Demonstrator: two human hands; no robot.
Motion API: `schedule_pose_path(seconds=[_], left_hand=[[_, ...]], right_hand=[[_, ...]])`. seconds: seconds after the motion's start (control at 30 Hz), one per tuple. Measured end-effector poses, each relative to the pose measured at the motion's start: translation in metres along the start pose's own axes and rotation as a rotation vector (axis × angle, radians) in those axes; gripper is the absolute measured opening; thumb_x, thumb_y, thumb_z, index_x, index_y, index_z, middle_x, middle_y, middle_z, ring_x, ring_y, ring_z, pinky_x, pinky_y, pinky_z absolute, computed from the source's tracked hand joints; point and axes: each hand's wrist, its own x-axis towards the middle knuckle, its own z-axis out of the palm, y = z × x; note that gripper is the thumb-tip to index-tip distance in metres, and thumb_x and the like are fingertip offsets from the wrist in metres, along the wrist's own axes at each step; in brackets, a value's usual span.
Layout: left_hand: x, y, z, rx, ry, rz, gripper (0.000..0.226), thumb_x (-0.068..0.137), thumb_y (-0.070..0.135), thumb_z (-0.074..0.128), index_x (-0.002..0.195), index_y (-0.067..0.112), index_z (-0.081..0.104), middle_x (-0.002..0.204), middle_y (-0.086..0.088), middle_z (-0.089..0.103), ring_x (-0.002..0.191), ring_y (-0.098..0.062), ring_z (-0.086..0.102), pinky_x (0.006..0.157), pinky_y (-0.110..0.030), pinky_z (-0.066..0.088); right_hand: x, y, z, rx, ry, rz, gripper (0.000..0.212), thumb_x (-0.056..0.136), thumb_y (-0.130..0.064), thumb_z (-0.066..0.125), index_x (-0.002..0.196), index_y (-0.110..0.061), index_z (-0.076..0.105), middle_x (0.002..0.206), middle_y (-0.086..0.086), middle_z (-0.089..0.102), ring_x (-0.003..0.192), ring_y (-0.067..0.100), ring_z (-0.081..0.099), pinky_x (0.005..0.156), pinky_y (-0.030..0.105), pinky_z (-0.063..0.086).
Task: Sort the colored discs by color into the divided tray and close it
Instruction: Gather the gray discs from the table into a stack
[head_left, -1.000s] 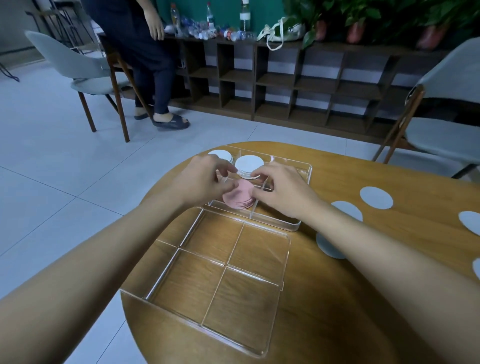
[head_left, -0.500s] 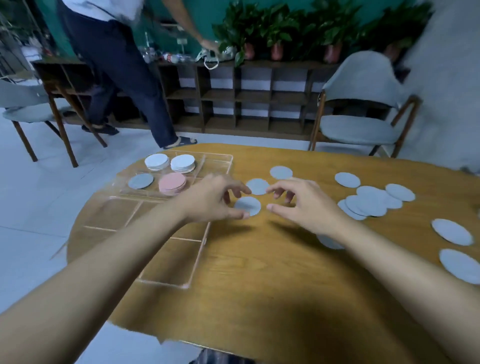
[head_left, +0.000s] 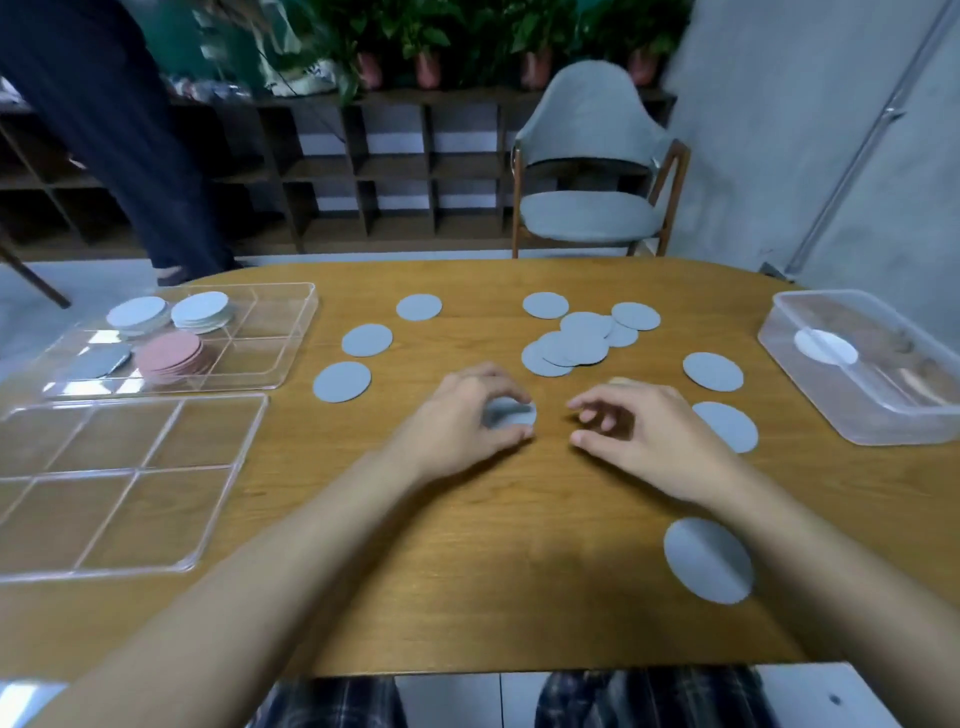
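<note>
Head view, and here we go: my left hand (head_left: 467, 415) is low over the wooden worktop (head_left: 467, 545), fingers (head_left: 493, 387) curled over one grey disc (head_left: 511, 414) with the thumb pinching it from below. My right hand (head_left: 639, 431) sits just beside it, fingers (head_left: 592, 402) loosely bent, holding nothing, tips pointing toward the left hand with a small gap between them.

Just beyond my right fingers there's a pile of overlapping grey discs (head_left: 576, 340). More singles lie past my left fingers, the closest of them (head_left: 342, 382) off to the left. Another grey disc (head_left: 727, 426) peeks out from behind my right hand, and one (head_left: 709, 561) lies beside my right forearm, nearer to me.

Far left of my left fingers stands the divided tray (head_left: 293, 338), open: a pink stack (head_left: 171, 353) in one compartment, two white stacks (head_left: 200, 310) behind it, a grey disc (head_left: 101, 362) in the compartment left of the pink. The clear lid (head_left: 208, 441) lies flat just in front of the tray.

Far right of my right fingers, a clear tub (head_left: 883, 415) has one white disc (head_left: 826, 346) in it.
</note>
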Motion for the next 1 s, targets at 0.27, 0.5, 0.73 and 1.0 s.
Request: schedule_pose_path(seconds=[0.27, 0.5, 0.73, 1.0], left_hand=[[0.015, 0.013, 0.029, 0.035, -0.016, -0.083, 0.028, 0.088, 0.037, 0.076, 0.116, 0.033, 0.071, 0.120, 0.018, 0.065, 0.122, -0.017, 0.055, 0.106, -0.031, 0.043], [0.013, 0.047, 0.051, 0.087, 0.015, 0.161, 0.013, 0.093, 0.027, 0.067, 0.094, 0.016, 0.074, 0.086, 0.006, 0.070, 0.080, -0.013, 0.061, 0.078, -0.040, 0.055], [0.007, 0.049, 0.069, 0.046, 0.277, 0.308, 0.013, 0.101, 0.019, 0.060, 0.102, 0.010, 0.070, 0.096, 0.001, 0.071, 0.086, -0.020, 0.070, 0.074, -0.039, 0.059], [0.011, 0.038, 0.062, -0.018, 0.476, 0.271, 0.012, 0.101, 0.015, 0.068, 0.106, 0.013, 0.078, 0.111, 0.000, 0.066, 0.094, -0.016, 0.059, 0.090, -0.023, 0.048]], right_hand=[[-0.066, 0.042, -0.028, -0.058, -0.094, 0.044, 0.037, 0.086, -0.048, 0.078, 0.121, -0.039, 0.070, 0.116, -0.027, 0.062, 0.113, -0.007, 0.055, 0.092, 0.007, 0.040], [-0.090, 0.052, -0.039, -0.106, -0.190, 0.030, 0.055, 0.078, -0.066, 0.076, 0.128, -0.044, 0.067, 0.140, -0.038, 0.050, 0.134, -0.015, 0.041, 0.109, 0.015, 0.030], [-0.094, 0.064, -0.027, -0.051, -0.083, 0.001, 0.026, 0.086, -0.055, 0.074, 0.106, -0.038, 0.073, 0.129, -0.029, 0.057, 0.129, -0.002, 0.048, 0.112, 0.032, 0.038], [-0.050, 0.054, -0.017, 0.114, 0.077, 0.142, 0.022, 0.086, -0.039, 0.080, 0.083, -0.027, 0.061, 0.074, -0.015, 0.058, 0.066, 0.003, 0.050, 0.062, 0.017, 0.039]])
